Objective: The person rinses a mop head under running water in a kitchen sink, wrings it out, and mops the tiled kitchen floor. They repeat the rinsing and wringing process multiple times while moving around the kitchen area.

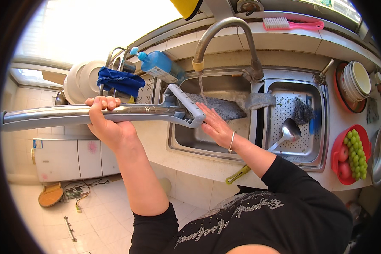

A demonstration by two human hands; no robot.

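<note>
My left hand [109,122] grips the steel and grey plastic handle [50,116] of a mop, held level over the counter. Its light grey plastic head frame [187,106] reaches over the left sink basin. A wet, dark grey mop pad [225,106] extends beyond the frame into that basin. Water [201,85] runs onto the pad from the curved metal faucet [235,23]. My right hand [217,128] lies flat with fingers extended, beside the head frame and at the pad's near edge; its fingertips appear to touch there.
A grey cloth [260,101] hangs over the sink divider. The perforated right basin [276,111] holds a ladle [290,130] and a scouring pad [302,111]. Behind stands a blue pump bottle [160,65]. A red fruit basket [336,170] and stacked bowls [352,82] occupy the right.
</note>
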